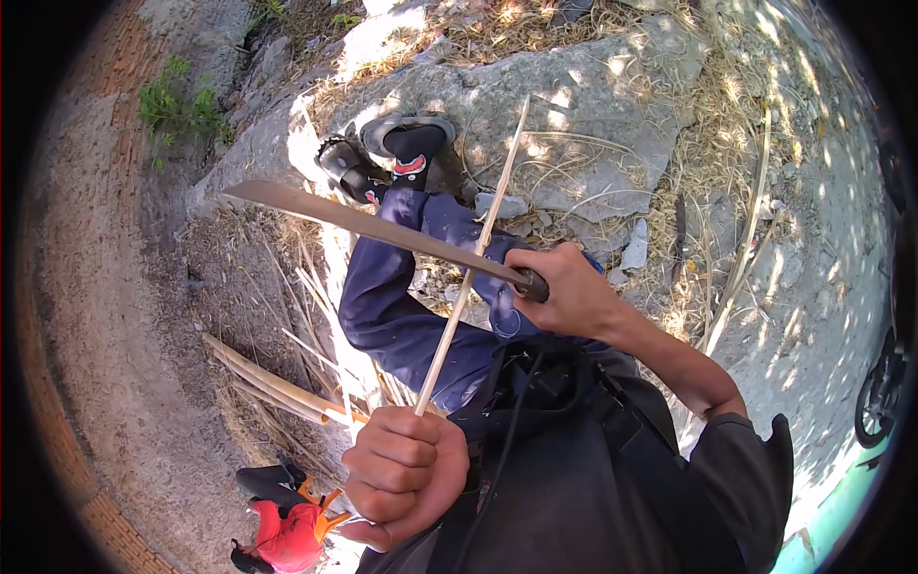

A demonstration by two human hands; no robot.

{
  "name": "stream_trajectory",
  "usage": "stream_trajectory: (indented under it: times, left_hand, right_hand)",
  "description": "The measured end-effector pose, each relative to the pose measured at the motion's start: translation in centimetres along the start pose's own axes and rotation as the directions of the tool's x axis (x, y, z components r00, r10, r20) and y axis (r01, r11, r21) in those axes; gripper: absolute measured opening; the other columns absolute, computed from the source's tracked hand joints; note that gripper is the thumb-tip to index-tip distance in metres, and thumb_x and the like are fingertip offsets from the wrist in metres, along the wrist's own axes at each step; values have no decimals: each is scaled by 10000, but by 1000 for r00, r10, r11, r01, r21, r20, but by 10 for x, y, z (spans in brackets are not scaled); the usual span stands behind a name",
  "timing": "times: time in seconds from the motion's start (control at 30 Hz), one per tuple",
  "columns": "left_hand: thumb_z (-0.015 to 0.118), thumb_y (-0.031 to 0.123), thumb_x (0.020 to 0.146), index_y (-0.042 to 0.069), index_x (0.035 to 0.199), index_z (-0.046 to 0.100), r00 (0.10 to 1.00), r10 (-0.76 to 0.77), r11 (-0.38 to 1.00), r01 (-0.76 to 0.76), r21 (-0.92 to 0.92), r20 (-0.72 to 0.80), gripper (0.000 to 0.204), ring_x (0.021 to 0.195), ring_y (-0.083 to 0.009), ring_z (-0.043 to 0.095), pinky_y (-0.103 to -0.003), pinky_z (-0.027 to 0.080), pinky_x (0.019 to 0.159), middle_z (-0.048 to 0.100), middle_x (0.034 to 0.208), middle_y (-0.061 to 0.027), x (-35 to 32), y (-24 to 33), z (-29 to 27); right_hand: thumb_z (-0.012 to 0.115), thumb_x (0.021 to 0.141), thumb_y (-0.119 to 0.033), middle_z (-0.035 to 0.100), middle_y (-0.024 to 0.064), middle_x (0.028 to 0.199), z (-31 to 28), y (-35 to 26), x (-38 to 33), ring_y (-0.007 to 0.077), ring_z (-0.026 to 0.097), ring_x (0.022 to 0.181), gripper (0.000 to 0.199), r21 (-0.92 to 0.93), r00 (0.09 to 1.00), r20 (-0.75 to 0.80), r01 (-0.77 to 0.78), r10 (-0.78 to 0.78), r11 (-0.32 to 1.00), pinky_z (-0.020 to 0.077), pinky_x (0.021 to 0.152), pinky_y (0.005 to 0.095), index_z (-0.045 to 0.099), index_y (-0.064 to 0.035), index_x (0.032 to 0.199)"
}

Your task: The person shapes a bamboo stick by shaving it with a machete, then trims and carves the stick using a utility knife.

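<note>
My right hand is wrapped around the dark handle of a machete, whose long brown blade points to the far left. A pale, narrow strip of what looks like bamboo is held by its near end in my left hand, which is closed in a fist. The strip slants away over my legs in dark blue trousers, its far tip over the stone. Close to my right hand the blade crosses above the strip; whether they touch, I cannot tell.
Longer split poles and thin strips lie on the ground to my left. A person in a red top is at the lower left. Beyond my feet lies a grey stone slab with dry shavings. A wheel shows at the right edge.
</note>
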State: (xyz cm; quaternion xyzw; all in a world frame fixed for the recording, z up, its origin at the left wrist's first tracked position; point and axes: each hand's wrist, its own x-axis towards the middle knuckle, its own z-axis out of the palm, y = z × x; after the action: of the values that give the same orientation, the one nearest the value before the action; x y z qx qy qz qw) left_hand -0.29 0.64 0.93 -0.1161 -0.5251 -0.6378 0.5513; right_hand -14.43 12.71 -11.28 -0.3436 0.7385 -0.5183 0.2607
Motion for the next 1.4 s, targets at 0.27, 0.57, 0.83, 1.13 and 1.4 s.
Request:
stream_trajectory:
  times: [0.27,0.57,0.83,1.13,1.4]
  left_hand:
    - [320,467,1120,176,551,285,1000,-26,1000,26,-1,12,641,362,-61,170,-263,147,431,239,413,60,1,0,4]
    - [319,473,1126,168,549,299,998,-23,999,25,-35,65,653,353,-64,171,-267,150,420,238,408,57,-5,0,8]
    - [335,444,1116,120,545,350,996,7,999,-4,-36,84,657,314,-86,189,-266,212,354,268,400,39,-3,3,8]
    - [354,422,1111,163,543,291,996,-7,1000,9,-22,86,627,337,-66,189,-261,165,399,233,402,59,-8,-1,18]
    - [409,395,1106,117,529,353,991,-38,998,44,-45,129,643,316,-89,197,-263,221,355,253,413,50,-1,2,6]
  right_hand:
    - [786,752,-102,676,154,706,-2,29,11,404,690,690,275,-86,997,-69,32,-39,996,537,631,482,693,-99,1011]
    - [786,745,-74,644,156,682,-4,37,8,383,663,626,237,-247,977,-130,131,-167,960,506,580,449,651,-79,939]
    - [788,760,-93,690,177,742,-7,23,-1,411,694,707,270,-176,986,-14,160,-165,971,536,628,455,675,-67,1004]
    - [777,764,-90,652,192,712,-10,59,11,407,671,674,273,-157,989,-124,61,-81,986,516,620,447,674,-39,1012]
    - [757,759,-102,683,200,742,-9,114,35,421,690,714,234,-133,977,-211,-62,33,989,537,658,462,685,-36,971]
